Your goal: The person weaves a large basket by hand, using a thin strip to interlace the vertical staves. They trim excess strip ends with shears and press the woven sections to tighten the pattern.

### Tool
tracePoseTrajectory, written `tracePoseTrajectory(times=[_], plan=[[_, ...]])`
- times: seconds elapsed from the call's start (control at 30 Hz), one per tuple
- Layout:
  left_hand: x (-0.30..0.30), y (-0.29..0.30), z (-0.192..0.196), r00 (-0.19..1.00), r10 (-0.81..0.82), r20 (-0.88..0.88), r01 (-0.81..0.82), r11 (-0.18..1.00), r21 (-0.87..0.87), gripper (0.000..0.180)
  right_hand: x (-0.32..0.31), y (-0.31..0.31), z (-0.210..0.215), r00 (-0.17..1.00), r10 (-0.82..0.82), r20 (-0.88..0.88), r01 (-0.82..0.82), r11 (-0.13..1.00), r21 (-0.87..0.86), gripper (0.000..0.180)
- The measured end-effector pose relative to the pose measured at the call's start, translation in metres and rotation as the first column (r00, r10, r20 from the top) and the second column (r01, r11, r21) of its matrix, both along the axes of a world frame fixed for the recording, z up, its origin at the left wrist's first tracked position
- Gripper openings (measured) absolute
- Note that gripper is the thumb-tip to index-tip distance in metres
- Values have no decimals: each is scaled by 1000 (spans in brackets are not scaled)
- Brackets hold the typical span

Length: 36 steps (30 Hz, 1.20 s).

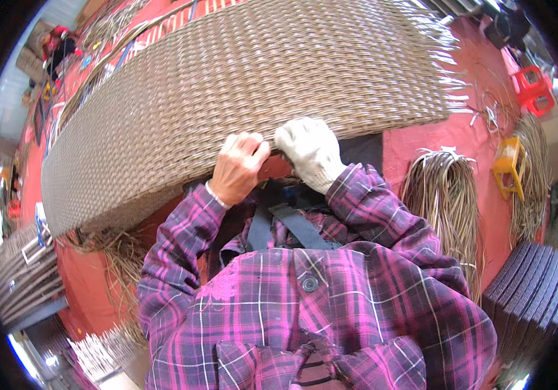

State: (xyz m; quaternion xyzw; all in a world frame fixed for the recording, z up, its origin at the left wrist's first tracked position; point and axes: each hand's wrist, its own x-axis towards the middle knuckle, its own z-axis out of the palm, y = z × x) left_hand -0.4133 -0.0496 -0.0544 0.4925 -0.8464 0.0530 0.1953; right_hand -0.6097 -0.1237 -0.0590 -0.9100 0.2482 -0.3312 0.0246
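Note:
A long brown wicker panel (pixel 246 78), woven from flat strands, stretches across in front of me, with loose pale strand ends fraying at its right end. At its near edge my bare left hand (pixel 235 168) is closed, fingers curled against the weave. Close beside it, on the right, my right hand (pixel 309 151) wears a white knit glove and is also closed at that edge. Whatever sits between the fingers of either hand is hidden. Dark straps (pixel 289 224) lie just below both hands, in front of my plaid shirt.
A bundle of long brown strands (pixel 444 195) lies on the red floor covering (pixel 412 143) to the right. Beyond it are a yellow stool (pixel 508 167), a red stool (pixel 533 90) and stacked dark woven pieces (pixel 531 289). Loose strands (pixel 126 266) lie at left. Another person (pixel 60 49) is far left.

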Motion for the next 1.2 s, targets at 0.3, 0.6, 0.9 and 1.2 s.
tracePoseTrajectory(times=[0.3,0.6,0.9,1.2], plan=[[-63,-30,1,999,-5,-40,6,999,37,69,-109,-55,18,970,-203,-136,217,971,100,56],[-106,-74,0,945,-324,49,321,945,62,15,-116,-58,-4,978,-196,-67,198,980,24,34],[-121,-81,15,974,-178,-139,182,983,19,61,-185,-93,23,896,-381,-227,403,913,56,86],[-177,-134,-2,963,-258,-76,258,966,-2,47,-215,-113,15,936,-276,-220,292,955,44,43]])
